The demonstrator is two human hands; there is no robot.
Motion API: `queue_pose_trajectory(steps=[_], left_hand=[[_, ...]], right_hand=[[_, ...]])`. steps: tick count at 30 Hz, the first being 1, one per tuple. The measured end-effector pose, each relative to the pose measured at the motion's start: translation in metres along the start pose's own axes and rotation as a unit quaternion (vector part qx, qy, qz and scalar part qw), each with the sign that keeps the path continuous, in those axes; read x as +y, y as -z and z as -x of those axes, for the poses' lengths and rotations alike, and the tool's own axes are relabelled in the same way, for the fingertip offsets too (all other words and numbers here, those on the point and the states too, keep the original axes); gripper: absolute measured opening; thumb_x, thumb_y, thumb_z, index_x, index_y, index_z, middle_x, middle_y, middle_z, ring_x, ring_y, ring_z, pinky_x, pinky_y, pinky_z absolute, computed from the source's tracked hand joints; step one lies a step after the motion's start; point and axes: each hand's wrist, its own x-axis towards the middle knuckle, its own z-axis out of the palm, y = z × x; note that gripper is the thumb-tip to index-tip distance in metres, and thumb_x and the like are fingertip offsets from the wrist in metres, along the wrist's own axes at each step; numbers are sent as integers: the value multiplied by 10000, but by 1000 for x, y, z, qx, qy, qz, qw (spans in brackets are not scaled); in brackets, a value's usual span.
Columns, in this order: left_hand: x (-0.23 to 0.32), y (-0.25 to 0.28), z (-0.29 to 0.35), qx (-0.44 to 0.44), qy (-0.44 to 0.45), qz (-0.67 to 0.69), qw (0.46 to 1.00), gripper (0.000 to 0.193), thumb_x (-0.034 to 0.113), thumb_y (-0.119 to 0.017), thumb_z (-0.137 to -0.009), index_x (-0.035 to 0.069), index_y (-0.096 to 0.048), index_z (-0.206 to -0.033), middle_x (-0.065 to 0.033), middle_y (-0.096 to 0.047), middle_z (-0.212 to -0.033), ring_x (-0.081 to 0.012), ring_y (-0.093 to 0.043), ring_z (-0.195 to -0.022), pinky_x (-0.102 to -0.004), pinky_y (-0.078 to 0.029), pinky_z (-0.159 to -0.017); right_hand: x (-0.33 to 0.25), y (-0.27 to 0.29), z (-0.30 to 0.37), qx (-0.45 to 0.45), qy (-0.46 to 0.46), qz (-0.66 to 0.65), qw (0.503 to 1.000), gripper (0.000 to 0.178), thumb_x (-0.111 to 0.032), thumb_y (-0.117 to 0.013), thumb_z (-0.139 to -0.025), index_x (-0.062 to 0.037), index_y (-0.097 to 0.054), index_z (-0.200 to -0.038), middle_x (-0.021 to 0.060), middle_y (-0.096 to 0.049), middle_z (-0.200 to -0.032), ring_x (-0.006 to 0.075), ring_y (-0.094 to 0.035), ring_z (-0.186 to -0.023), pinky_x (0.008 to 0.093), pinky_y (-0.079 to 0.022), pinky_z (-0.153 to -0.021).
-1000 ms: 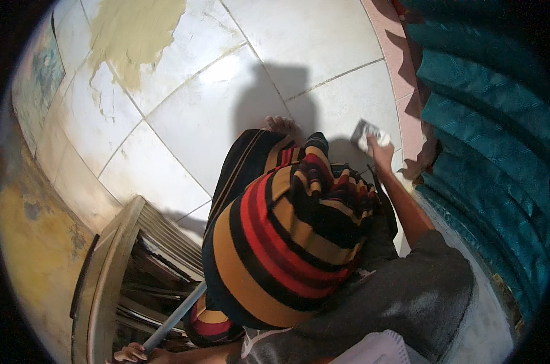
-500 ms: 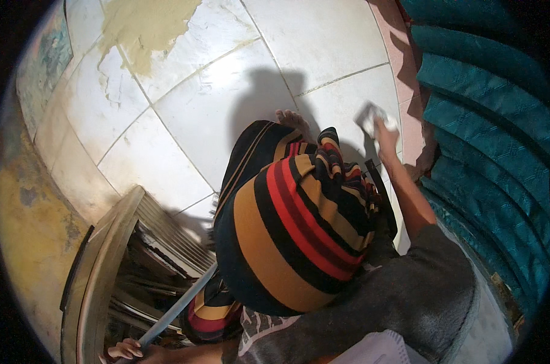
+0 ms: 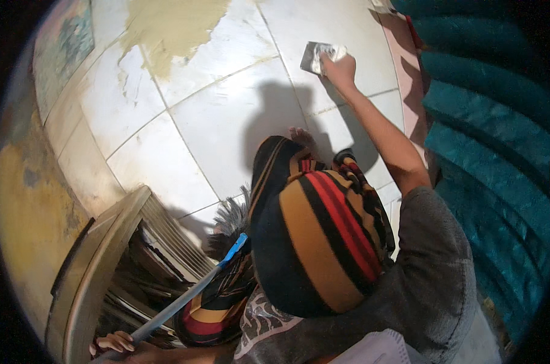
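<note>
Wiping of the tiled floor (image 3: pixel 226 115) in hand, judged from the pose. Right hand (image 3: pixel 338 68) stretched far forward, fingers curled down over a crumpled whitish cloth (image 3: pixel 316 57) and pressing it flat onto a white tile near the far right edge of the floor, just beside a grout line. Left hand (image 3: pixel 114 344) low at the near left corner, well apart from the right, closed around a grey broom handle (image 3: pixel 178 300); blue collar (image 3: pixel 235 246) and dark bristles (image 3: pixel 226 221) of the broom resting on the floor close to the knee. Between the two hands, a knee wrapped in striped fabric (image 3: pixel 323 242) of black, orange and red, with toes (image 3: pixel 302 136) showing beyond it. A yellowish patch (image 3: pixel 172 24) on the tiles at the far left, not touched by the cloth. A slatted wooden frame (image 3: pixel 105 242) at the near left, a teal ribbed surface (image 3: pixel 487 151) along the right.

For a further stroke, probably needed: firm downward pressure on the cloth and a sweep along the tile, with the body leaning more, since the arm is already almost straight.

Compared with half a second ago: cloth and right hand now clearly farther from the knee, up the floor; left hand in the same grip on the handle.
</note>
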Motion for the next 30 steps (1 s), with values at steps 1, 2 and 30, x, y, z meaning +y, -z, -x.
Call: queue_pose_trajectory(steps=[1, 2, 30], left_hand=[[0, 5, -10, 0, 15, 24, 1000, 430, 452, -364, -876, 56, -445, -1021, -4, -365, -545, -79, -297, -366, -198, -260, -333], [2, 13, -21, 4, 28, 43, 999, 424, 451, -368, -875, 60, -446, -1022, -4, -362, -541, -81, -298, -366, -203, -269, -329], [253, 37, -458, -471, 305, 50, 826, 259, 159, -534, -724, -10, -505, -918, -99, -586, -868, -157, -547, -803, -322, -419, -769]], right_hand=[[-27, -2, -5, -7, 16, -10, 1000, 217, -171, -614, -735, 39, -586, -786, 112, -608, -689, 165, -566, -601, 313, -448, -579], [-52, -3, -3, 34, 95, -30, 994, 249, -205, -604, -717, 31, -592, -796, 154, -608, -720, 248, -581, -662, 351, -450, -611], [-810, 157, 227, -582, 350, -211, 703, 227, -190, -612, -701, 3, -551, -805, 195, -552, -696, 342, -542, -627, 365, -419, -565]])
